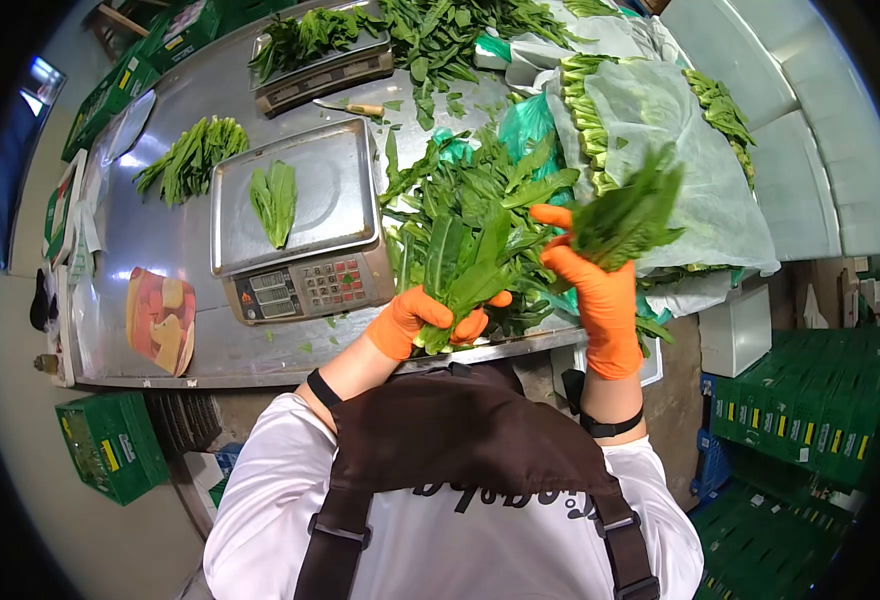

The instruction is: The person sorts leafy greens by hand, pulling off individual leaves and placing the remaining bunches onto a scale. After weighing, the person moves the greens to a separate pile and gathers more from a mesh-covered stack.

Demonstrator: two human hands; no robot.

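My left hand (435,318), in an orange glove, is closed around the base of a bunch of long green leaves (468,258) near the table's front edge. My right hand (595,285), gloved in orange too, is raised and grips a leafy bunch (628,212), slightly blurred. Between and behind the hands lies a heap of loose green leaves (505,165). To the left stands a digital scale (325,165) with one small leafy bunch (274,203) on its metal plate.
A bundle of greens (200,155) lies left of the scale. Behind it are a knife (350,107) and a second scale (325,78) loaded with greens. White cloth (660,150) covers stacked greens at right. Green crates (805,395) stand at lower right, another crate (112,445) at left.
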